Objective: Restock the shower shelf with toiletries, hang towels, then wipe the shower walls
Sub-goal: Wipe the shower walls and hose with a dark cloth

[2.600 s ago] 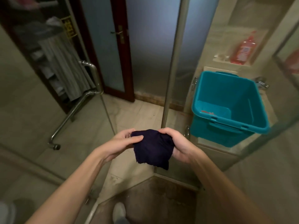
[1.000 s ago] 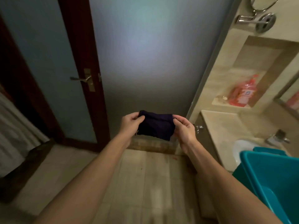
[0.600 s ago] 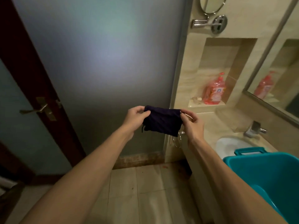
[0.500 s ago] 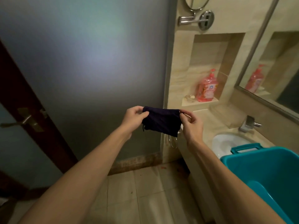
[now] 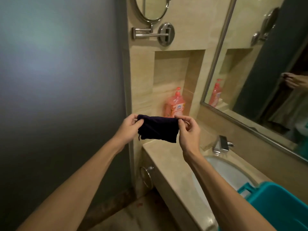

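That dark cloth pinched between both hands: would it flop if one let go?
Probably floppy: the small dark navy cloth hangs limp below where the left hand and right hand pinch it. Likely light: fingertip pinches alone carry it.

Dim light; frosted glass panel (image 5: 58, 80) left; beige tiled wall niche (image 5: 170, 72); framed mirror (image 5: 266, 64); stone counter (image 5: 166, 164).

Niche (image 5: 168, 69) has room left of pink bottle (image 5: 176, 104).

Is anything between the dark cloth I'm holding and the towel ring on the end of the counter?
Only the corner of the counter. The left hand and right hand pinch the cloth above it; the towel ring hangs bare below, on the counter's end, so the cloth likely must pass left of it.
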